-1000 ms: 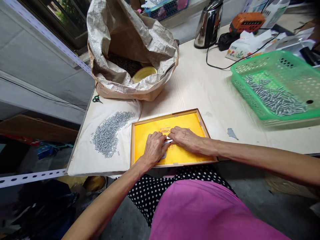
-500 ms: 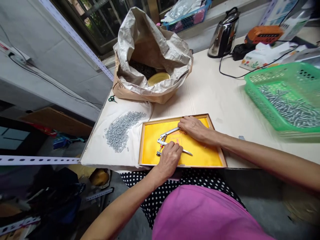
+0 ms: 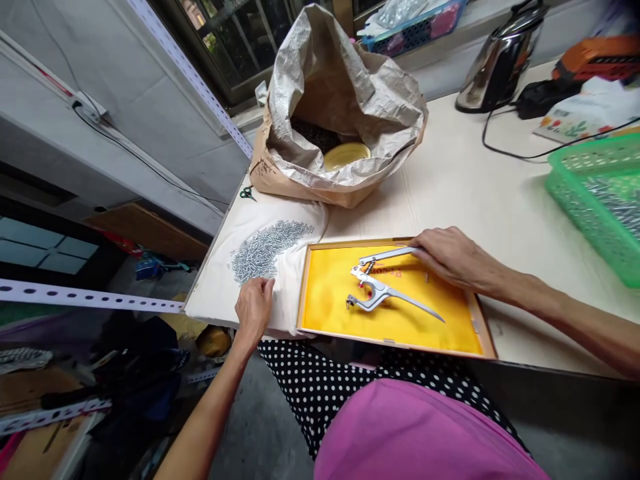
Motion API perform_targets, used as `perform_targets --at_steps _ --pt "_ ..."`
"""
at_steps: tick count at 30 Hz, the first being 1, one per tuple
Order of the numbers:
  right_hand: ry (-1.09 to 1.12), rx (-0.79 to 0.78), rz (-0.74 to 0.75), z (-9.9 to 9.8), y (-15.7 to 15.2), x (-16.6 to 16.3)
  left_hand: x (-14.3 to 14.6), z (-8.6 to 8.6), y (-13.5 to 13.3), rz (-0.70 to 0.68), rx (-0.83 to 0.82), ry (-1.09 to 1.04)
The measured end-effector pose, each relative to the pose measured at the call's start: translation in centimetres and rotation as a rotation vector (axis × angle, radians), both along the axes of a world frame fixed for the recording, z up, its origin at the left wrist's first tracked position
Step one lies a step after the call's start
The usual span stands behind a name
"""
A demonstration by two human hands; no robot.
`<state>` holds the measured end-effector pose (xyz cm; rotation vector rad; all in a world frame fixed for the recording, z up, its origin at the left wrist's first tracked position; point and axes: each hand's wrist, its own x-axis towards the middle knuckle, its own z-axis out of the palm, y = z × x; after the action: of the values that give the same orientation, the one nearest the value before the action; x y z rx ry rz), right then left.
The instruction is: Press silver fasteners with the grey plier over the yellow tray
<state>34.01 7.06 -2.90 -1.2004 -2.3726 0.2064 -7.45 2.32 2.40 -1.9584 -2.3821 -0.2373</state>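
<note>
My right hand (image 3: 450,257) grips the end of the upper handle of silver spring-loaded pliers (image 3: 383,293). The pliers' jaws gape to the left, and the lower handle hangs free over the yellow lining of a shallow tray (image 3: 320,323). A small metal piece (image 3: 427,277) lies on the lining by my right fingers. My left hand (image 3: 254,307) is at the near edge of a heap of small metal pins (image 3: 270,247) on white cloth. Its fingers are curled together; what is between them is hidden.
Behind the tray stands a large open sack (image 3: 310,183) with a yellow dish (image 3: 347,155) inside. Small green-handled scissors (image 3: 247,193) lie beside the sack. On the right is a green basket (image 3: 580,207) of metal pieces, with a kettle (image 3: 500,63) and its cord behind.
My left hand has left the pliers and moved left to the heap of pins. My right hand still holds the upper handle. The whole view has shifted, with things appearing further right.
</note>
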Motion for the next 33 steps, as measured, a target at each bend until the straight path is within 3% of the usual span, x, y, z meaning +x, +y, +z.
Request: perform_targets --at_steps 4,12,17,20,24,28,33 --pt "0.022 -0.005 -0.074 0.1 0.4 0.3 -1.4 -1.2 -0.1 0.13 -0.245 0.01" --pt "-0.097 0.002 -0.025 0.4 0.9 -4.9 -2.9 -2.8 0.5 0.118 -0.257 -0.038" --pt "-0.141 0.024 0.029 2.4 0.5 0.5 -3.2 -2.1 -0.2 0.057 -0.128 -0.183" --pt "-0.128 0.038 -0.011 3.8 0.4 3.4 -1.2 -0.6 -0.5 0.087 -0.067 -0.597" --pt "-0.12 -0.025 0.023 3.8 0.6 1.2 3.9 1.4 -0.4 0.054 -0.207 -1.137" --pt "-0.097 -0.061 0.078 2.1 1.2 -3.3 8.2 1.1 -0.5 0.077 -0.348 -1.259" --pt "-0.018 -0.111 0.166 0.2 2.0 -4.9 9.5 -1.3 -1.0 0.089 -0.392 -1.203"
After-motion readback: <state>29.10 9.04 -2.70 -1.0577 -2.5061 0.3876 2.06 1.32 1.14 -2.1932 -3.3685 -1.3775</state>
